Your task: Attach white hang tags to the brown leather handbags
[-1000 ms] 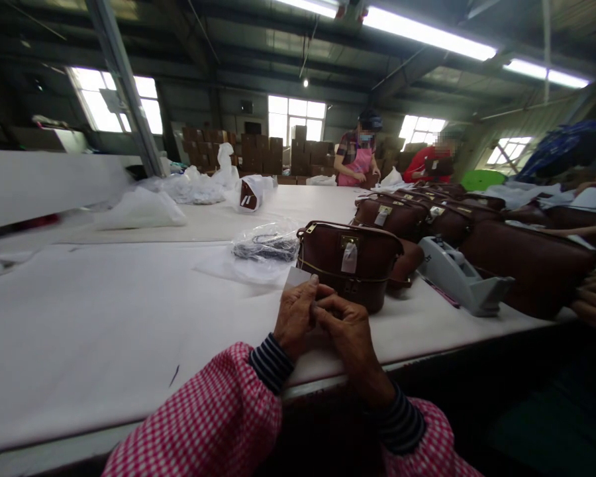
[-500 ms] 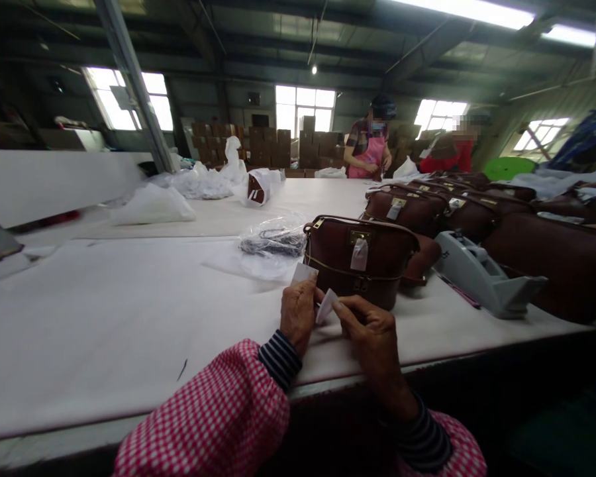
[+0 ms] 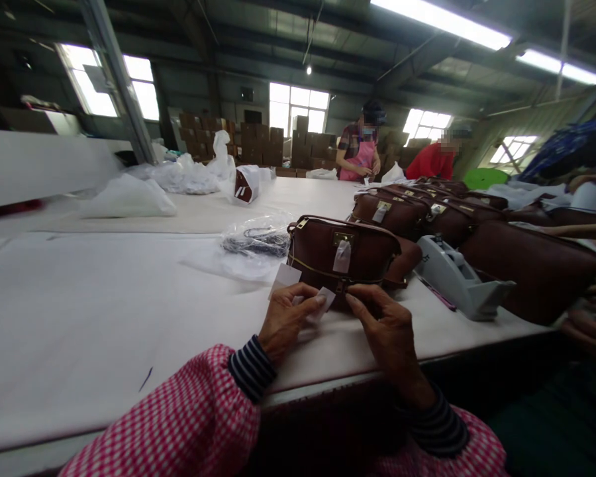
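Note:
A dark brown handbag [image 3: 318, 255] stands upright on the white table in front of me. Its gold clasp has a white wrapping [image 3: 342, 257] hanging over it, and a zip pull [image 3: 341, 286] sits low on the front. My left hand [image 3: 288, 315] pinches a small white paper slip [image 3: 326, 298] just before the bag. A white tag [image 3: 285, 275] hangs at the bag's left side, behind that hand. My right hand [image 3: 385, 321] is closed, thumb and forefinger together right beside the zip pull; whatever lies between the fingertips is hidden.
Right of the bag stands a grey tape dispenser [image 3: 464, 281] with a pink pen [image 3: 437, 293] alongside. Further brown handbags [image 3: 531, 265] fill the right side. Behind left lies a clear plastic bag of chains [image 3: 258, 240]. Another person's hands [image 3: 593, 318] show at the right edge; two people work beyond.
My right hand has let go of the white slip and moved to the bag's lower front. The slip is now in my left hand alone. The whole view has shifted somewhat.

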The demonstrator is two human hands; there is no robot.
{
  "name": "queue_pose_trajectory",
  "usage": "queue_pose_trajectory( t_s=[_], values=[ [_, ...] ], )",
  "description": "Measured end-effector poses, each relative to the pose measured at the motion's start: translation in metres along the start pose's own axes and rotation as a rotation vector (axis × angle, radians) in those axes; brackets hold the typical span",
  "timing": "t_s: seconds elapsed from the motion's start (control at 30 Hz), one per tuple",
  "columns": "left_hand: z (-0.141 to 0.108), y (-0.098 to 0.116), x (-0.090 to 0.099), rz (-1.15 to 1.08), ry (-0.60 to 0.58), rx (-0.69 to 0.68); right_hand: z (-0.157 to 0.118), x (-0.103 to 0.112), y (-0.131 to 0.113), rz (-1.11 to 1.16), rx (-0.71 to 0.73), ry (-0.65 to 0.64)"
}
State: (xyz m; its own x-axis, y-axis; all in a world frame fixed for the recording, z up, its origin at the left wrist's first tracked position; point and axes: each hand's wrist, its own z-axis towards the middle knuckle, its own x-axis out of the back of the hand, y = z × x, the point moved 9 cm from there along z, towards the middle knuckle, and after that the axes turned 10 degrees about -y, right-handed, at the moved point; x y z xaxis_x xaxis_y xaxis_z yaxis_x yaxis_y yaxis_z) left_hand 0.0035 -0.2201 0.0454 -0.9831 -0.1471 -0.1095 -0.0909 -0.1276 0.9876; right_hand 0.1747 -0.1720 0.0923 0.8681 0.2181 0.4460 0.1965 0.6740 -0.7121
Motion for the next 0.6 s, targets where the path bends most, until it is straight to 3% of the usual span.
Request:
queue_pose_trajectory(
  t_s=[0.1, 0.27, 0.4, 0.6],
  values=[
    [0.002, 0.000, -0.004, 0.005, -0.032, -0.023, 0.013, 0.009, -0.037, -0.479, 0.310, -0.035],
    [0.004, -0.004, -0.020, 0.098, -0.157, -0.047, 0.027, -0.021, -0.067, -1.042, 0.637, -0.336],
    [0.005, 0.001, -0.016, 0.185, -0.147, -0.106, 0.023, -0.043, -0.073, -1.199, 0.774, -0.544],
    [0.005, 0.015, 0.001, 0.387, -0.075, -0.221, 0.021, -0.051, -0.080, -1.208, 0.810, -0.649]
  ],
)
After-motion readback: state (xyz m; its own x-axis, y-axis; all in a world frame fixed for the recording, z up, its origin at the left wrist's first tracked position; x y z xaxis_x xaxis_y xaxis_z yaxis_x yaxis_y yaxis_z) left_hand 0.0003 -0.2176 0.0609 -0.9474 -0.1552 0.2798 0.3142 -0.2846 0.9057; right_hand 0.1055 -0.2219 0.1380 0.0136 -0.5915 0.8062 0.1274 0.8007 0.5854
